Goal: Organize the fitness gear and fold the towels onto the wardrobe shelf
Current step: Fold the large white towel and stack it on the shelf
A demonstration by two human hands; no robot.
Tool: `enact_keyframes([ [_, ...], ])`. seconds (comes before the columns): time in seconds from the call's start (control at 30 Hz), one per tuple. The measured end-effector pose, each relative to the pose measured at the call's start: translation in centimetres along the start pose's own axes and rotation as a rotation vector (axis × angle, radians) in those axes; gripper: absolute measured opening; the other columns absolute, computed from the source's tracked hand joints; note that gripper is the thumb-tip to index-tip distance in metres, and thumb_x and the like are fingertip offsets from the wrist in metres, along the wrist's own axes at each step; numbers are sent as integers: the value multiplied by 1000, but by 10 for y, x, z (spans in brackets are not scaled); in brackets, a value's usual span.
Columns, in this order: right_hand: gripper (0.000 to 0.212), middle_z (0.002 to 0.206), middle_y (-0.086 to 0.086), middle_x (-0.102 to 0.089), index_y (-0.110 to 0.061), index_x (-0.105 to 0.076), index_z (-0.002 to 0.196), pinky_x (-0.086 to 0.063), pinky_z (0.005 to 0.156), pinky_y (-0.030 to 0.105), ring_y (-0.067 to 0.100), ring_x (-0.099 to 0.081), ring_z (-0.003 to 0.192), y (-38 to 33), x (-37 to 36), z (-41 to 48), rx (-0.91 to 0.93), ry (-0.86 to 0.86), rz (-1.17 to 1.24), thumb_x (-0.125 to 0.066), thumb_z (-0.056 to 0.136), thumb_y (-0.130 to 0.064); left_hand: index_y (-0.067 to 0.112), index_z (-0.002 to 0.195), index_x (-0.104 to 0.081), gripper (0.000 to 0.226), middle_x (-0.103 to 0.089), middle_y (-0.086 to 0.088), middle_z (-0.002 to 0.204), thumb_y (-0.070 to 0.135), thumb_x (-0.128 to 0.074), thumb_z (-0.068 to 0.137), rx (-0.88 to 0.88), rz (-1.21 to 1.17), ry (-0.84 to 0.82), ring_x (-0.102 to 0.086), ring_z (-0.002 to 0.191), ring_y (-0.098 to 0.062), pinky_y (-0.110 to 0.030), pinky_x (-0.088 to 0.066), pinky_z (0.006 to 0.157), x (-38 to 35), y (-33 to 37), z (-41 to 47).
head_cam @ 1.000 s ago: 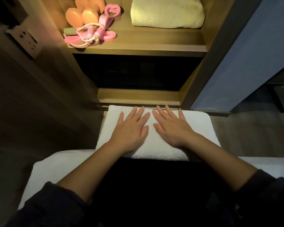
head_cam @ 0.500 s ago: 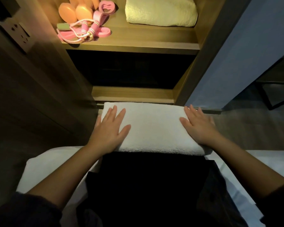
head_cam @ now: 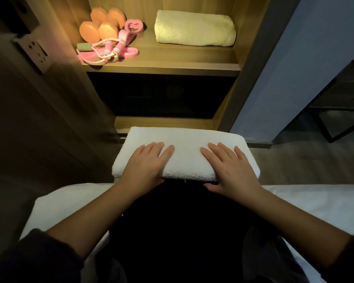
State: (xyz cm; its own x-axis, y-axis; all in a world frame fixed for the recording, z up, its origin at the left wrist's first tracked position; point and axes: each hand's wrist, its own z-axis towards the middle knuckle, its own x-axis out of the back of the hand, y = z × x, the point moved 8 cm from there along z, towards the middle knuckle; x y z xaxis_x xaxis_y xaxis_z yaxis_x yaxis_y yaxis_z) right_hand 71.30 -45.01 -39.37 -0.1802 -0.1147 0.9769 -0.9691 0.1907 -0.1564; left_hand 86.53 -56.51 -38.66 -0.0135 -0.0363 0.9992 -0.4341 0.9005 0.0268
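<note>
Two hands: left hand (head_cam: 145,166) and right hand (head_cam: 231,170) flat, fingers straight, on white towel (head_cam: 184,158).
One white towel: folded, below wardrobe shelf (head_cam: 172,64).
One cream towel (head_cam: 194,28): shelf's right.
Two orange dumbbells (head_cam: 102,25): shelf's left.

Under the hands (head_cam: 145,166) the white towel (head_cam: 185,154) is nubby terry cloth. Beyond it the shelf (head_cam: 172,64) is matt wood grain; its dumbbells (head_cam: 99,27) look smooth, faintly glossy.

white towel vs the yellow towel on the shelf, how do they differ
The white towel lies on the person's lap; the yellow towel sits on the lit wardrobe shelf. The left hand and right hand rest flat on the white towel; nothing touches the yellow towel. Both are folded.
</note>
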Motion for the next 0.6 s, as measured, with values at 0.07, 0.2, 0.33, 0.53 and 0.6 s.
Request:
enact_keyframes([
  [0.07, 91, 164, -5, -10, -36, -8, 154, -2, 120, 47, 21, -11, 150, -2, 1, 2, 5, 6, -9, -58, 84, -66, 20, 142, -38, 80, -51, -7, 136, 49, -73, 75, -8, -11, 0, -50, 120, -27, -37, -41, 97, 7, -3, 6],
  [0.2, 88, 160, -4, -25, -32, -22, 152, -14, 119, 45, 20, -25, 145, 2, 18, 8, 9, 53, 12, -69, 82, -54, 26, 140, -37, 75, -54, 0, 133, 46, -71, 76, 13, -26, -53, -54, 115, -23, -35, -46, 91, 17, -13, 18],
  [0.33, 83, 156, -5, -34, -30, -26, 151, -21, 118, 42, 19, -33, 141, 7, 26, 18, 1, 67, 8, -71, 83, -45, 28, 139, -36, 68, -57, 2, 126, 45, -65, 79, 30, 5, -105, -57, 113, -22, -37, -48, 89, 27, -22, 32],
  [0.53, 48, 123, -6, -62, -27, -51, 126, -41, 81, 29, 19, -58, 110, 20, 55, 51, 22, 153, -78, -66, 83, -41, 26, 141, -29, 73, -56, 2, 127, 50, -64, 81, 67, 77, -9, -57, 111, -22, -39, -48, 90, 34, -24, 50],
  [0.6, 43, 112, -7, -64, -28, -53, 119, -32, 69, 25, 19, -60, 101, 25, 61, 63, 50, 162, -104, -65, 81, -42, 27, 146, -24, 80, -54, 3, 128, 51, -65, 81, 97, 81, 21, -56, 113, -22, -38, -46, 93, 32, -29, 52],
])
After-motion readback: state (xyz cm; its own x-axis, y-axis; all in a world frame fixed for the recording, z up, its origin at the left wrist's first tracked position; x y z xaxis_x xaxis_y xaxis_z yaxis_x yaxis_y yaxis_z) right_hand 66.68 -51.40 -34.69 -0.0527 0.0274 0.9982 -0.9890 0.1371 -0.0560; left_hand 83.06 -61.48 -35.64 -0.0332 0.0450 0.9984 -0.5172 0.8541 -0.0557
